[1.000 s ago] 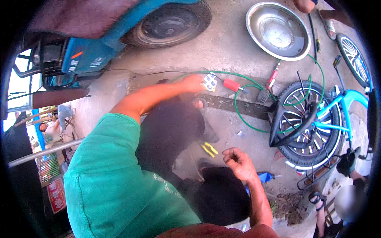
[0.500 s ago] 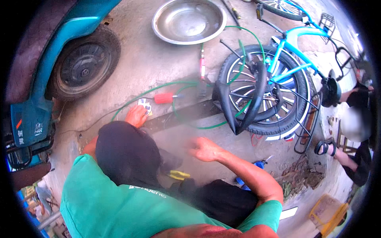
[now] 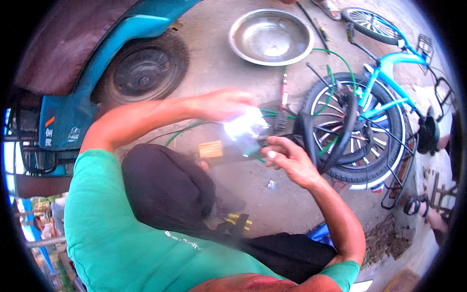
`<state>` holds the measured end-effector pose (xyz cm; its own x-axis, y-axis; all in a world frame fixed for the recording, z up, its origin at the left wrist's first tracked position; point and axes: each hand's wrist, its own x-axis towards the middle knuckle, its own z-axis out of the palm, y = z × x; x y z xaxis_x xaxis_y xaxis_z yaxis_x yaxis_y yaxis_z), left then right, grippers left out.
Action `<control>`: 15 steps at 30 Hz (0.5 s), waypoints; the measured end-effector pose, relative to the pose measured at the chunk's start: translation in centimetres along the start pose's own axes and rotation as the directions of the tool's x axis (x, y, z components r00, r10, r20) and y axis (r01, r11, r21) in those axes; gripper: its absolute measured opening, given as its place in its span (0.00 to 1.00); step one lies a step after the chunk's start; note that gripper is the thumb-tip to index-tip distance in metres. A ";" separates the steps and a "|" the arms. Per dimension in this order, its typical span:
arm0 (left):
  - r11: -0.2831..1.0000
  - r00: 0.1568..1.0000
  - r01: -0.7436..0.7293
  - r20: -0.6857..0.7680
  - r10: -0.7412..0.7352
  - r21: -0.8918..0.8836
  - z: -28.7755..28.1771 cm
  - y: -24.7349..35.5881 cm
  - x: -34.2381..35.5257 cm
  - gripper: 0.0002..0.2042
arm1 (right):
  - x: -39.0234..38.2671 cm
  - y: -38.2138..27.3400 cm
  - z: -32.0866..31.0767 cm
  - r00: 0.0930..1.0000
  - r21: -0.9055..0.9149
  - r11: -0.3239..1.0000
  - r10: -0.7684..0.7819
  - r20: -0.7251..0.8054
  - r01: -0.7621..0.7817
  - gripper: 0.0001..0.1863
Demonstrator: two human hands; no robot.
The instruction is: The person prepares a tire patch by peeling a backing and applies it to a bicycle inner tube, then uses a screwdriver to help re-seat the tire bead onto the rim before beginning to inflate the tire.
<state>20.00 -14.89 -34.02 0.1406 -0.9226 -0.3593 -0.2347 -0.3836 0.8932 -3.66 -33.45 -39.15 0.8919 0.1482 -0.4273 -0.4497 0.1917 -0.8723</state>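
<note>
A shiny, glare-washed sheet [image 3: 245, 127] is up between the hands; the left hand [image 3: 226, 104] blurs at its edge, grip impossible to tell; the right hand [image 3: 292, 160] curls just beside it, its pinch unclear; the smooth black rubber inner tube [image 3: 347, 131] seems already outside the treaded tyre [image 3: 362, 176], not yet back in.

1. We see the left hand [image 3: 228, 104] only as a blur.
2. Glare hides the surface of the shiny packet [image 3: 244, 127] from us.
3. We cannot tell whether the right hand [image 3: 291, 160] touches it.
4. A silvery scrap [image 3: 272, 185] is too small for us to identify.
</note>
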 end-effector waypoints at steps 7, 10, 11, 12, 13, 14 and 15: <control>0.947 1.000 0.013 -0.019 -0.021 -0.322 4.5 -0.5 2.4 0.12 | -1.3 1.0 -1.4 0.993 0.014 0.999 -0.045 -0.105 0.046 0.14; 0.935 0.998 0.022 -0.053 -0.044 -0.354 5.5 -1.1 2.7 0.12 | -2.3 1.0 -0.9 0.989 0.049 0.999 0.001 -0.147 0.006 0.13; 0.935 0.996 0.032 -0.062 -0.058 -0.353 5.6 -1.1 2.7 0.12 | -2.4 1.0 -0.7 0.988 0.066 0.998 0.007 -0.154 0.003 0.13; 0.929 0.996 0.028 -0.064 -0.055 -0.369 5.6 -1.0 2.6 0.12 | -2.4 0.9 -0.6 0.988 0.034 0.999 0.003 -0.154 0.002 0.13; 0.923 0.996 0.023 -0.066 -0.053 -0.384 5.6 -0.9 2.5 0.12 | -2.2 0.8 -0.4 0.988 0.002 1.000 -0.001 -0.153 0.001 0.13; 0.917 0.996 0.019 -0.069 -0.050 -0.399 5.6 -0.9 2.4 0.13 | -2.0 0.6 -0.3 0.988 -0.031 1.000 -0.004 -0.151 0.000 0.13; 0.926 0.998 0.004 -0.062 -0.030 -0.377 5.6 -0.9 2.5 0.13 | -1.8 0.2 -0.1 0.988 -0.042 0.999 -0.005 -0.156 -0.002 0.13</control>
<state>15.20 -17.04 -37.26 0.2071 -0.9064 -0.3681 0.1457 -0.3435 0.9278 -5.38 -33.78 -38.56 0.8904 -0.0058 -0.4550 -0.4491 0.1505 -0.8807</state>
